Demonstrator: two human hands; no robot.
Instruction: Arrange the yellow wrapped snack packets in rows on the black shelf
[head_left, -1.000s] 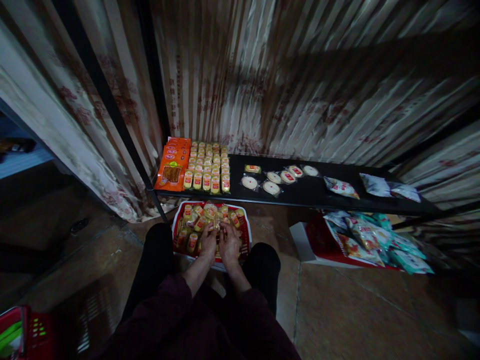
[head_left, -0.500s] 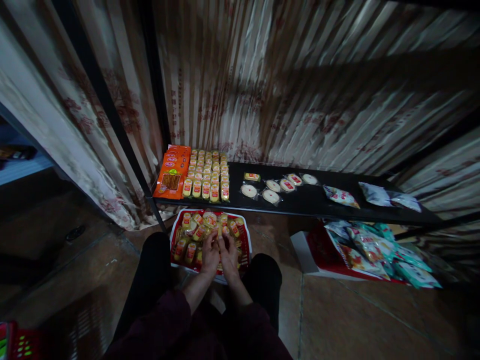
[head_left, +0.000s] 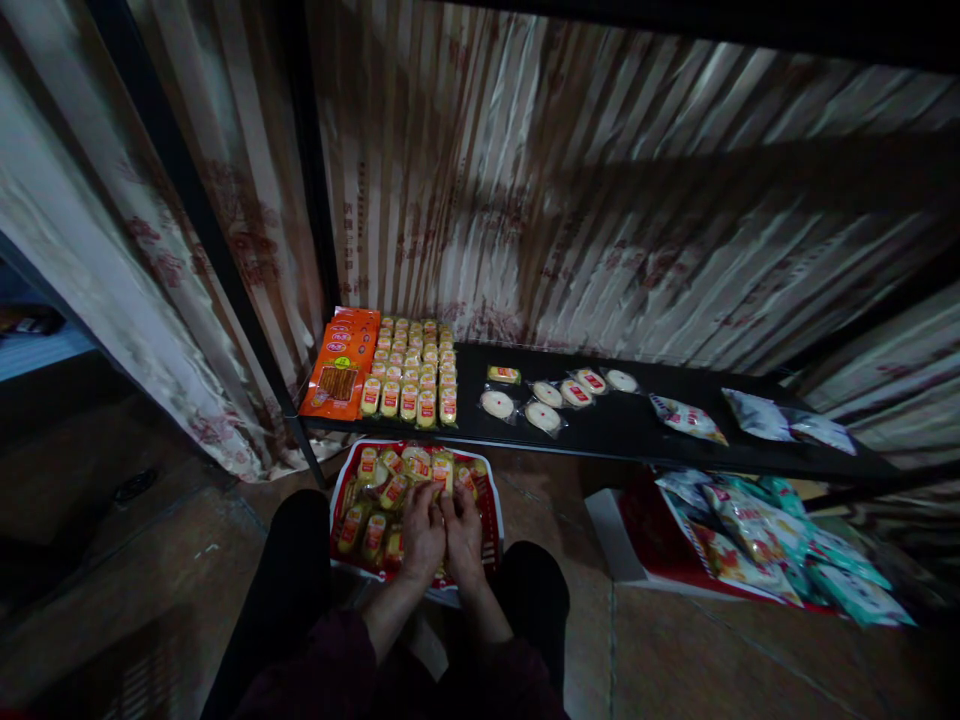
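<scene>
My left hand (head_left: 424, 530) and my right hand (head_left: 463, 530) are close together over a red basket with a white rim (head_left: 495, 500). Between their fingertips they hold one small yellow wrapped snack cake (head_left: 442, 472), its red and white label showing. Under and around the hands, the basket is filled with similar wrapped snack cakes (head_left: 351, 528), lying at mixed angles. Beyond the basket, more yellow wrapped snack cakes (head_left: 409, 398) stand in tight rows on a black shelf (head_left: 469, 415). The fingers are bent and hide some of the basket's contents.
Orange snack packets (head_left: 341, 370) lie at the shelf's left end. Round wrapped pastries (head_left: 544, 415) and a few bags (head_left: 686, 418) spread to the right. A red and white box (head_left: 637, 520) of snack bags sits below. Shelf posts (head_left: 202, 210) and curtains (head_left: 510, 200) frame the space.
The held snack cake now shows its labelled face, where before it looked narrow between the fingers. The shelf and basket appear slightly lower in the view.
</scene>
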